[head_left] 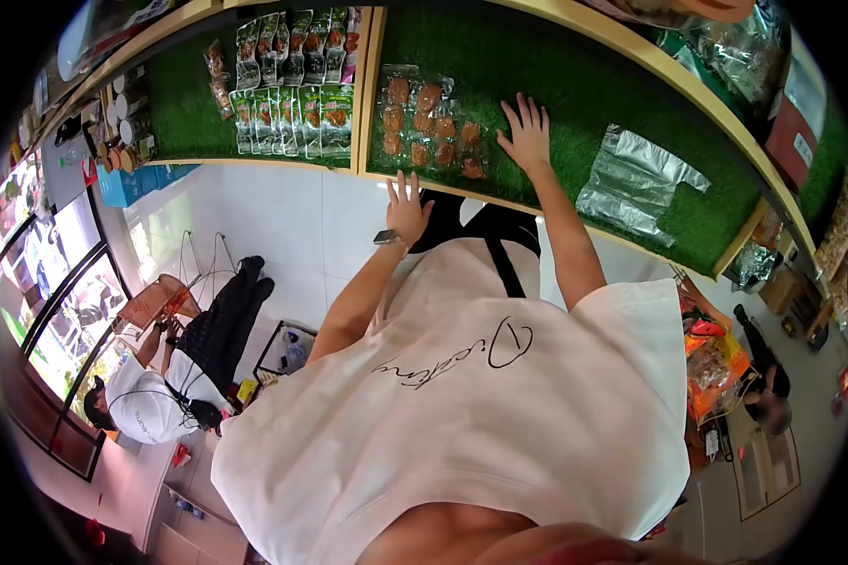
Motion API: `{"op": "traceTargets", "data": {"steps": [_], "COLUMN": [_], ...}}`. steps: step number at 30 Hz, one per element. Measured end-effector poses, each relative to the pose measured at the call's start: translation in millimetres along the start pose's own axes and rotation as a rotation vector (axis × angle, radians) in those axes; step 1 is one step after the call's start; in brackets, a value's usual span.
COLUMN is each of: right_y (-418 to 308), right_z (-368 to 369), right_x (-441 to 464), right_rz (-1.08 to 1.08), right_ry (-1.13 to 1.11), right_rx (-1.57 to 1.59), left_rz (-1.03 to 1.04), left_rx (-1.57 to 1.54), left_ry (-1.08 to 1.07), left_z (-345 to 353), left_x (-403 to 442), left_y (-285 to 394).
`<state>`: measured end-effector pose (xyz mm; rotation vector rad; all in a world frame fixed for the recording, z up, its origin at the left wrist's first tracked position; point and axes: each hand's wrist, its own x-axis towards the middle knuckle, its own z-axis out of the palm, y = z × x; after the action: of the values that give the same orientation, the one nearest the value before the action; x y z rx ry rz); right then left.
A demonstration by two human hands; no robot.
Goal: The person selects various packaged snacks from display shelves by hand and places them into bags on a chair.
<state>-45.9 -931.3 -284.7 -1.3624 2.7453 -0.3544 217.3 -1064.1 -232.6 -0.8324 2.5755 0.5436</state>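
My left hand (406, 211), with a dark watch on its wrist, has its fingers stretched out at the front wooden edge of the green turf-covered display (556, 71). Just beyond its fingertips lie several small clear packs of brown food (422, 124), in rough rows. My right hand (528, 134) is spread, palm down, on the turf to the right of those packs. Neither hand holds anything. Farther right, a flattened silvery plastic bag (631, 184) rests on the turf.
Left of a wooden divider (369, 89) lie rows of green and dark snack packets (294, 121). At far left, jars (127, 108) stand near a blue box (127, 186). A person in a white top (151, 405) is at left; another person (768, 405) is at far right.
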Motion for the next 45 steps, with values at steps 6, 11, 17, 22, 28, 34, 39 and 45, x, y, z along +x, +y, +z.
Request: {"op": "traceTargets", "data": {"steps": [6, 11, 17, 22, 28, 34, 39, 45], "right_y": [7.6, 20.7, -1.6, -33.6, -88.1, -100.3, -100.5, -77.5], "right_z": [-9.4, 4.8, -8.8, 1.7, 20.8, 37.7, 12.2, -22.9], "right_x": [-4.6, -9.9, -8.3, -24.3, -49.9, -48.4, -45.1, -68.3], "right_rz": [-0.027, 0.011, 0.423, 0.560, 0.715, 1.172, 1.210, 1.349], "right_ry": [-0.066, -0.156, -0.389, -0.600, -0.384, -0.422, -0.423, -0.431], "right_rx": [-0.007, -0.090, 0.264, 0.575, 0.522, 0.723, 0.950, 1.378], "left_rz": [-0.009, -0.124, -0.151, -0.085, -0.190, -0.034, -0.166, 0.257], "left_rx": [-0.022, -0.090, -0.429, -0.536, -0.526, -0.538, -0.602, -0.338], "left_ry": [-0.077, -0.213, -0.035, -0.187, -0.266, -0.360, -0.399, -0.115], "left_z": [15.3, -13.1, -19.1, 7.6, -0.7, 8.1, 10.8, 0.6], "left_x": [21.5, 40.2, 64.6, 77.3, 71.0, 70.0, 73.3, 57.1], "left_y": [-4.2, 4.3, -10.0, -15.4, 8.3, 18.1, 30.4, 30.5]}}
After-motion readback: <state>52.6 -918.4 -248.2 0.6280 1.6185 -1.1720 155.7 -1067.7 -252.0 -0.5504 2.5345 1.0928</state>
